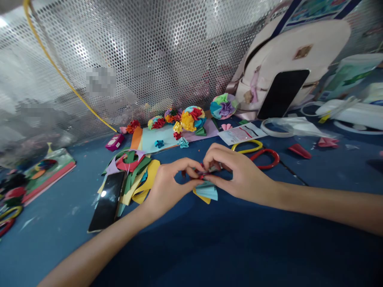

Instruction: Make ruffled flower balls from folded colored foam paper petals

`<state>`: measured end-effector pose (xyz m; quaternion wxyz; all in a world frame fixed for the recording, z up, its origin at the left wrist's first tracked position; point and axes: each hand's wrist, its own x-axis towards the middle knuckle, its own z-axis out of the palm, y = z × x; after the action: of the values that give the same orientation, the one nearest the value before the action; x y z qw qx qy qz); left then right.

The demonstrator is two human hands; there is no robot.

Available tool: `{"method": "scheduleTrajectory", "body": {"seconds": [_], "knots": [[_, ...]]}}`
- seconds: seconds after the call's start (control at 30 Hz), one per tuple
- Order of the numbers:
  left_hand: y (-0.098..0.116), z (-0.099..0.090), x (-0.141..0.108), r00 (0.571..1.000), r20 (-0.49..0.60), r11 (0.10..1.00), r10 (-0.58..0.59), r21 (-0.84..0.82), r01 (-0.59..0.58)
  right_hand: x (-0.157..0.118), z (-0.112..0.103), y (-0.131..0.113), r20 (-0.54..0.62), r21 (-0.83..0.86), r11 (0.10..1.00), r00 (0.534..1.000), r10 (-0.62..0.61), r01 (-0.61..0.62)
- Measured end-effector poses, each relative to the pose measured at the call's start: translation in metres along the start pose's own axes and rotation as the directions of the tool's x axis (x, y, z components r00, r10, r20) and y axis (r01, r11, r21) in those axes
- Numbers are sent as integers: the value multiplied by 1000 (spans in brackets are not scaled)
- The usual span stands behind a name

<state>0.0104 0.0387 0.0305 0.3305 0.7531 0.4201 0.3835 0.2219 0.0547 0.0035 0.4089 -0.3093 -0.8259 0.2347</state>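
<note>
A small folded paper piece (207,169), showing red at its edges and mostly hidden by fingers, is held above the blue tabletop (56,243). The left hand (169,189) and right hand (241,175) grip it from either side, fingertips pressed together, pinching it. A pale blue paper fold (207,192) lies just below, over yellow paper (201,198). To the right lie scissors (254,153) with red and yellow handles; to the left, coloured paper strips (130,175) and a smartphone (106,201); farther off, paper flowers (191,119).

Folded paper (206,191) pale blue, yellow beneath; scissors (263,153) red-and-yellow handled; tabletop (56,239) blue.
</note>
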Motion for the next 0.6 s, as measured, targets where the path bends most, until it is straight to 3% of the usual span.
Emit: {"method": "scheduleTrajectory", "body": {"seconds": [0.2,0.37,0.6], "knots": [[0,-3,3,997,25,992,-74,-100,76,-1,1,0,-79,40,995,993,-93,97],[1,-6,4,993,37,990,-116,-75,118,1,0,0,-88,35,997,994,-65,69],[6,-13,5,995,91,999,-46,-1,46,2,-1,-1,-94,37,999,995,-25,29]]}}
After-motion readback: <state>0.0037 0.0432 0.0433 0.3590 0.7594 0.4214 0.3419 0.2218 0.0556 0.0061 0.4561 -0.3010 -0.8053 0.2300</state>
